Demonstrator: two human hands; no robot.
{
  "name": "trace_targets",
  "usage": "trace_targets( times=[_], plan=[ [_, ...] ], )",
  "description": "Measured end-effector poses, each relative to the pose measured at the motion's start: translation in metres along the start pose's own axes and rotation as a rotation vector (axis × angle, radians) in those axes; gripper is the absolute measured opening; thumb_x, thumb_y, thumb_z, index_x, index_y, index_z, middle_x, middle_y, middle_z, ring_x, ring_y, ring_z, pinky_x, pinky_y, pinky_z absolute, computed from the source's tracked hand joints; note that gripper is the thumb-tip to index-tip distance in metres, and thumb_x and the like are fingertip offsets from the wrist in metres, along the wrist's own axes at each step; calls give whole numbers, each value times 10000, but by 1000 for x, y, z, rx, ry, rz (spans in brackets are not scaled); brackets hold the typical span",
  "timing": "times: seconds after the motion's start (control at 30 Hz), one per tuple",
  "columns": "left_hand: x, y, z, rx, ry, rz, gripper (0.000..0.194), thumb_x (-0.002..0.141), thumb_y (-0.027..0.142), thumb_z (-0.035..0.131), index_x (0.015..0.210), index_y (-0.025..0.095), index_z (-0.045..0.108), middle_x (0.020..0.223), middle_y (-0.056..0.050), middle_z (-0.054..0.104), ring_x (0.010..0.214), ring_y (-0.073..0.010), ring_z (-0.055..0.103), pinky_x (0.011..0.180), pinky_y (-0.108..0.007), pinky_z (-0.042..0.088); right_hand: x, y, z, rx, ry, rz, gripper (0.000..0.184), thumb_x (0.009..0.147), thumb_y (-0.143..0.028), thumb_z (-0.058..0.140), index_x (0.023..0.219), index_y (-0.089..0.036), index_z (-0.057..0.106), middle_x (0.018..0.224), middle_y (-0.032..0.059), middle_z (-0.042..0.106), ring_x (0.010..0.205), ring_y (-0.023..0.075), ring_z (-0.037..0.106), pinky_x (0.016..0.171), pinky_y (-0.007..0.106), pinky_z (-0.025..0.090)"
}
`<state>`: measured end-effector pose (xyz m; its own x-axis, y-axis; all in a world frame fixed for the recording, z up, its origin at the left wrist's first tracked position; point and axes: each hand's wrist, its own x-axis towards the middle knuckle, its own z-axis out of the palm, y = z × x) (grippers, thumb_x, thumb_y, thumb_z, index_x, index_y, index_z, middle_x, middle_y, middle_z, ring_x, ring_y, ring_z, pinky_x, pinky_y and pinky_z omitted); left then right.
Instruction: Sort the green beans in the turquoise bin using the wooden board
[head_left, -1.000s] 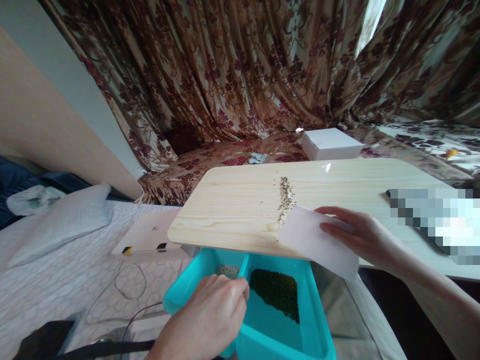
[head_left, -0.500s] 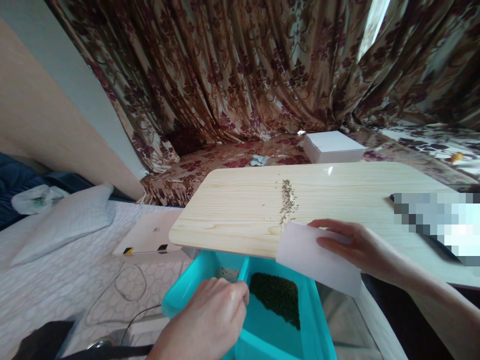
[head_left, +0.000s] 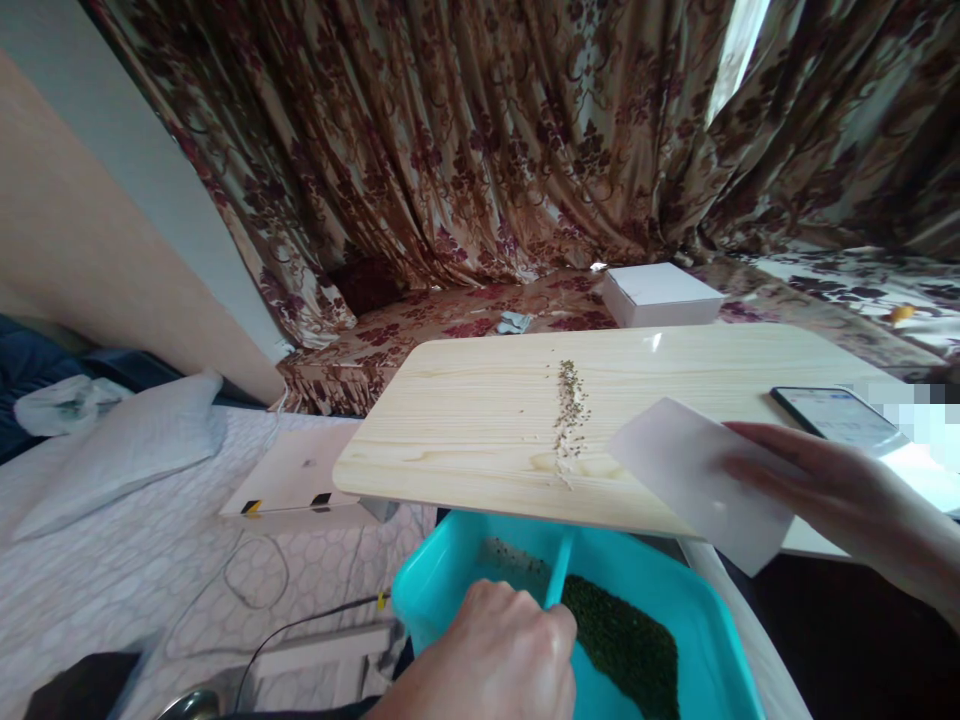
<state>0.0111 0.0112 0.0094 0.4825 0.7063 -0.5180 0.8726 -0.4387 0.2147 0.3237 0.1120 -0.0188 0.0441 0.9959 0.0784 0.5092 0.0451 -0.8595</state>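
Note:
My left hand is closed around the divider of a turquoise two-part bin, below the table's front edge. In the bin's right compartment lies a heap of small dark green grains; a few pale grains lie in the left one. My right hand pinches a white sheet of paper, held tilted above the table's front edge. To the paper's left, a narrow line of mixed green and pale grains runs across the wooden tabletop, apart from the sheet.
A tablet or phone lies on the table's right side. Behind the table stands a white box on a patterned cover. To the left is a bed with a pillow, a flat pale box and cables.
The paper has moved right, away from the line of grains, with my right hand. The bin and my left hand on its divider have shifted to the right.

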Motion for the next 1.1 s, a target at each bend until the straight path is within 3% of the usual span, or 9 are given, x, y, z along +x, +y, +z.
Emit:
trace_targets(
  times=[0.27,0.43,0.73,0.9,1.1],
  plan=[
    [14,17,-11,34,14,86,263,904,114,465,1003,125,709,870,-157,744,801,-332,723,705,-392,515,12,4,33,-25,-53,-119,556,753,-660,673,1035,-196,793,1001,122,830,865,344,760,708,391,623],
    [15,20,-12,57,14,94,259,911,125,469,1010,134,708,890,-149,750,805,-319,722,717,-386,514,10,-11,36,-57,-91,-132,463,771,-579,656,966,-182,793,927,119,824,810,316,745,655,343,598],
    [16,19,-10,29,47,113,276,903,138,454,995,128,714,868,-152,748,786,-335,720,675,-399,511,9,-32,43,-59,-167,-162,379,784,-526,633,886,-198,793,908,114,820,778,312,724,643,371,583],
    [17,17,-9,31,64,117,277,893,133,451,976,134,714,834,-149,746,747,-324,715,664,-394,504,15,-30,51,-81,-169,-184,406,797,-528,615,941,-198,802,915,103,819,823,317,729,681,388,584],
    [17,19,-12,32,40,123,282,878,131,467,1011,119,716,859,-161,753,765,-334,723,690,-413,520,15,-36,68,-109,-275,-240,486,827,-522,559,1027,-152,802,910,89,817,768,278,722,635,352,574]
  ],
)
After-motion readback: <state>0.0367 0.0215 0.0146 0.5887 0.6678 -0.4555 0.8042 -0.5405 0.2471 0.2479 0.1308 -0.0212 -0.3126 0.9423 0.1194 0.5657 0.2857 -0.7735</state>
